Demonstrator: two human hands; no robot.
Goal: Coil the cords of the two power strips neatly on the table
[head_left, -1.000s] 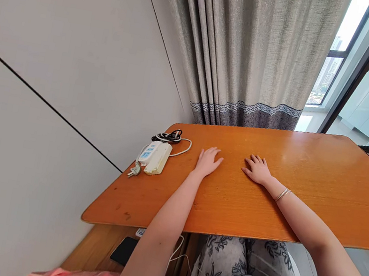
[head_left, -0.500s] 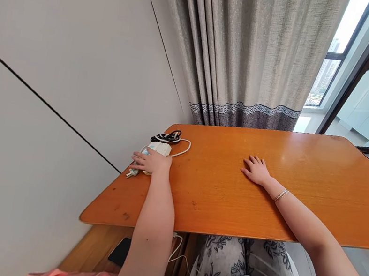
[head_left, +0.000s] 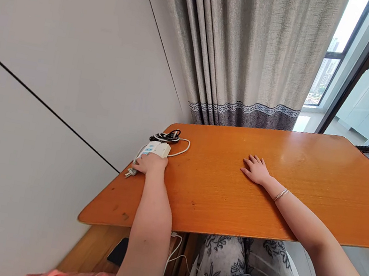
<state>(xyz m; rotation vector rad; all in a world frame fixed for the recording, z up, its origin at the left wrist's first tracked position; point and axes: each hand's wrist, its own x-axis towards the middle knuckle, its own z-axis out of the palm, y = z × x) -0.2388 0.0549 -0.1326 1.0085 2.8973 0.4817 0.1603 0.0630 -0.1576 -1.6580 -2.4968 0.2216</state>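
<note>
Where left-hand fingers point(head_left: 142, 164) cover its near end, grip indeterminable, the power strip point(head_left: 152, 147) points its long axis forward-right.

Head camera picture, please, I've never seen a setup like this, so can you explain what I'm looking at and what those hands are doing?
There's no machine here: you see a person's two bare hands. All the pictures come from one camera worn on that person's head, looking forward and down. On the wooden table, at its left end, lie a white power strip, a plug and a bundle of black and white cords. The left hand is over the near end of the power strip; I can't tell whether it grips it. The right hand lies palm down on the table, holding nothing.
</note>
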